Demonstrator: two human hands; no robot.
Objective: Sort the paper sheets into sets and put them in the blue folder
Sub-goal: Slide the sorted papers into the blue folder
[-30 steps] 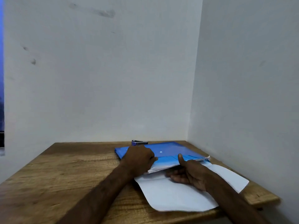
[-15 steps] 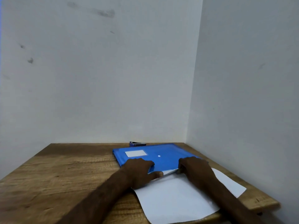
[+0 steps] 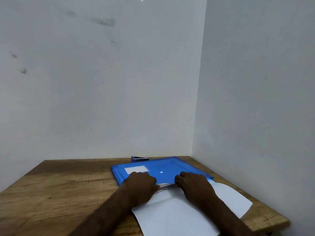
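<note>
Sheets [image 3: 166, 184] peek from the blue folder [image 3: 163, 167] lying crosswise on the tabletop [image 3: 68, 184], midway between left hand [image 3: 139, 184] and right hand [image 3: 193, 186] on its near edge; grip pinching or pressing, can't tell.

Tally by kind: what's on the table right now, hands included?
blue folder: 1
stapler: 1
white sheet: 1 (any others at the folder mouth can't be counted)
hands: 2, left hand and right hand
Total: 5
</note>
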